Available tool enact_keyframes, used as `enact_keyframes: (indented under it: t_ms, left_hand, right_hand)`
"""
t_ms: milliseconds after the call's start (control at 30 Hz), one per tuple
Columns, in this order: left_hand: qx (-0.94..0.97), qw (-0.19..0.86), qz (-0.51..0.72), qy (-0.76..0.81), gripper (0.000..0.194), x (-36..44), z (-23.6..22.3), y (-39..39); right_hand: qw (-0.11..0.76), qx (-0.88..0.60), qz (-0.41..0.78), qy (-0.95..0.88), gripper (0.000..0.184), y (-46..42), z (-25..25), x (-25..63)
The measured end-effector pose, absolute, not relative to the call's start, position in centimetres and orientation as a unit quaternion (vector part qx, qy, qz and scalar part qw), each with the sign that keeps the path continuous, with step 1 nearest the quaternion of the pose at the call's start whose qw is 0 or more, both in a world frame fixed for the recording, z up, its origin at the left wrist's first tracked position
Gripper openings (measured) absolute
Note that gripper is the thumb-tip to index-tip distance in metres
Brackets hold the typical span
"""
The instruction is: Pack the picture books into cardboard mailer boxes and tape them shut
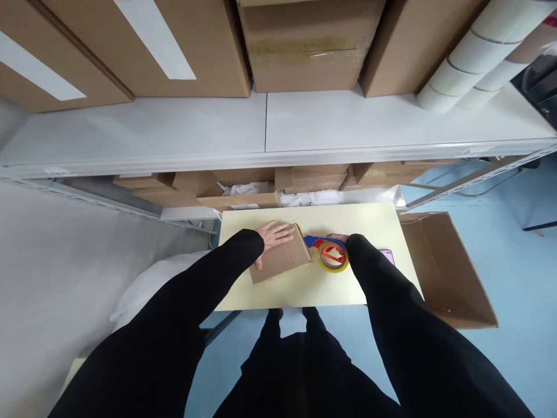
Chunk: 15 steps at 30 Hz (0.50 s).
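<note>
A small cardboard box [285, 260] lies at a slant on the pale yellow table [365, 217]. My left hand [273, 237] rests flat on its top, fingers stretched out towards the right edge. In my right hand [339, 237] is a tape dispenser [319, 241] with a blue and red body and a roll of yellow-edged tape. The dispenser's front end touches or nearly touches the right edge of the box. Most of my right hand is hidden behind the dispenser and my black sleeve.
A phone [387, 255] lies at the table's right, partly behind my sleeve. An open carton [452, 278] stands on the floor to the right. Beyond the table, a grey shelf [195, 128] holds large boxes and white rolls [465, 64]. A white bag [152, 284] lies at left.
</note>
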<state>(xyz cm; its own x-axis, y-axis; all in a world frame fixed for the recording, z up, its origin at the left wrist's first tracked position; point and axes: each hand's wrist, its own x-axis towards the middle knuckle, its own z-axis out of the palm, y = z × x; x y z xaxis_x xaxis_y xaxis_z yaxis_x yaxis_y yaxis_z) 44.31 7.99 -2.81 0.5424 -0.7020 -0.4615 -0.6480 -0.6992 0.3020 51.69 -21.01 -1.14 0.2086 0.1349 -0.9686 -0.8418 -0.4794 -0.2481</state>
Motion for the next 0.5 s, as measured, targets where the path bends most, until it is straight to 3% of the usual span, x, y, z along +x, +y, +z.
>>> enact_keyframes:
  t_ms: [133,333,500]
  left_hand:
    - [0.865,0.07,-0.283,-0.408,0.118,44.9,-3.9,7.7]
    - [0.893,0.056,-0.286,-0.343,0.117,43.8,-4.1,7.7]
    - [0.911,0.029,-0.292,-0.289,0.113,43.5,-3.3,7.5]
  right_hand:
    - [0.435,-0.654,0.555,0.272,0.027,-21.4,-2.3,52.6]
    - [0.443,-0.672,0.519,0.289,0.026,-21.0,1.0,52.9]
    - [0.499,-0.662,0.506,0.239,0.024,-23.3,1.6,51.5]
